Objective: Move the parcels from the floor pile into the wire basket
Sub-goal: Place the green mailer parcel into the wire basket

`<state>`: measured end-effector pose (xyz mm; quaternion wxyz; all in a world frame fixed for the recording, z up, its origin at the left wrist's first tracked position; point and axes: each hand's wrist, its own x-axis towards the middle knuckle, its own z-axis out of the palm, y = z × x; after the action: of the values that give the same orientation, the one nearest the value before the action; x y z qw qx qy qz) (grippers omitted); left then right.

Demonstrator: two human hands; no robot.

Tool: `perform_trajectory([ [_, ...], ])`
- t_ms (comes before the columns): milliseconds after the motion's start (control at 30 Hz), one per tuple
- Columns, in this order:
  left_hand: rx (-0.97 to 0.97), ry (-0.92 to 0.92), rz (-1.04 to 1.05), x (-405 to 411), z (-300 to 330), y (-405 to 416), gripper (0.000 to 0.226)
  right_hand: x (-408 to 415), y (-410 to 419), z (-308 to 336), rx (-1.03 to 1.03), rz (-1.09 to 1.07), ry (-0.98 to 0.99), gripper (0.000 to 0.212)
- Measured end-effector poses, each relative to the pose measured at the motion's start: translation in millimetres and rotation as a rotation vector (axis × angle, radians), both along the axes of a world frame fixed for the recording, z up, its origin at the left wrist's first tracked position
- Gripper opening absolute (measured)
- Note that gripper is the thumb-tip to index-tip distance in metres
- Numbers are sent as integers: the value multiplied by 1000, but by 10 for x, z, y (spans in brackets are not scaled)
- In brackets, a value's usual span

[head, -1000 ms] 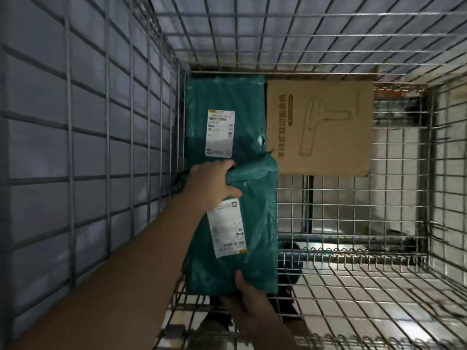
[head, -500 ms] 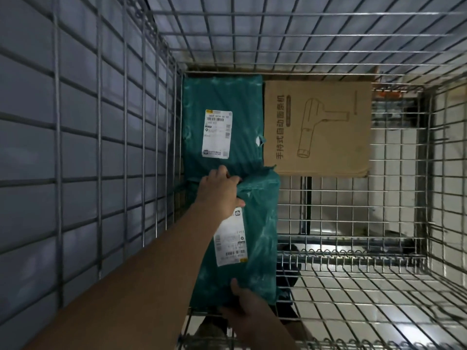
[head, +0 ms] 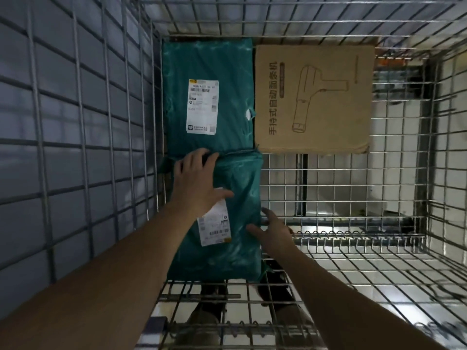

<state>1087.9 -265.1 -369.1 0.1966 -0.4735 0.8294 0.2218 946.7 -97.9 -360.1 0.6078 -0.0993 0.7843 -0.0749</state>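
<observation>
I look down into the wire basket (head: 353,248). A green plastic parcel (head: 240,198) with a white label lies flat on the basket floor against the left wall. My left hand (head: 197,183) rests flat on its far end with fingers spread. My right hand (head: 273,228) hovers open at the parcel's right edge, fingertips touching or just off it. A second green parcel (head: 214,72) with a label lies beyond the first, end to end with it. A brown cardboard box (head: 313,97) printed with a line drawing lies to its right at the far wall.
Wire mesh walls enclose the basket on the left (head: 75,147), far (head: 278,16) and right (head: 449,173) sides. The basket floor to the right of the near parcel is bare mesh. Dark shoes (head: 273,286) and a pale floor show through the mesh below.
The near green parcel has gone down flat onto the basket floor. My left hand has let go of its top end and spread. My right hand has come off its near end to its right edge.
</observation>
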Motion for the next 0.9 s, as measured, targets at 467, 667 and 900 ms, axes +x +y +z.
perform_trajectory([
  [467,187,-263,-111,-37,1547,15,73,-617,-29,1255,-69,368,97,65],
  [667,109,-255,-193,-52,4005,-350,71,-1566,322,3882,-136,421,331,54],
  [900,-95,-83,-443,-836,6704,27,66,-2145,1249,6655,-194,330,707,44],
])
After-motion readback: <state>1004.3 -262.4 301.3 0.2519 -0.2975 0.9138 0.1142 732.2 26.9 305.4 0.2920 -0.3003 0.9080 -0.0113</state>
